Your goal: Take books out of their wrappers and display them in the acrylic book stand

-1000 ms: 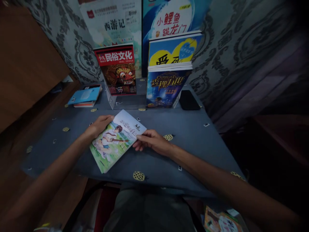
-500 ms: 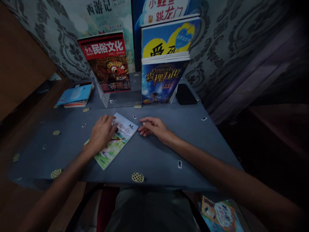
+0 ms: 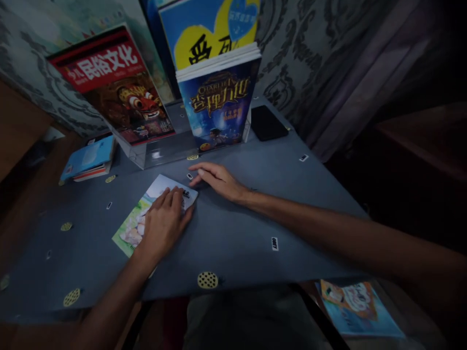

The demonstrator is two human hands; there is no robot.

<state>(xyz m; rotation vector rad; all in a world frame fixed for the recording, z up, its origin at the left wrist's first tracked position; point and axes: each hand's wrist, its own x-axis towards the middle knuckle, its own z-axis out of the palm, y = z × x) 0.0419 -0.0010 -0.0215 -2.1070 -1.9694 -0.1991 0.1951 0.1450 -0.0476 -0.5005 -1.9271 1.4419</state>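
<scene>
A thin book (image 3: pixel 134 226) with a pale blue and green illustrated cover lies slantwise on the tablecloth (image 3: pixel 233 233). My left hand (image 3: pixel 165 216) rests on it with fingers laid along the cover, hiding its middle and right side. Just off the book's upper right corner is my right hand (image 3: pixel 217 180), its fingers stretched out to the left and holding nothing. Behind them, a clear acrylic stand (image 3: pixel 160 154) props up a red-topped magazine (image 3: pixel 116 90) and a dark blue book (image 3: pixel 222 109).
Larger books, including a yellow-and-blue one (image 3: pixel 204 29), stand at the back. A black phone-like slab (image 3: pixel 269 123) lies right of the stand. Several stacked books (image 3: pixel 89 156) sit at the left. Below the table's front edge, at the lower right, is another picture book (image 3: pixel 357 311).
My left hand has slid to the right across the book's cover, with its fingers now flatter. My right hand sits slightly farther back, and the whole view has shifted and tilted.
</scene>
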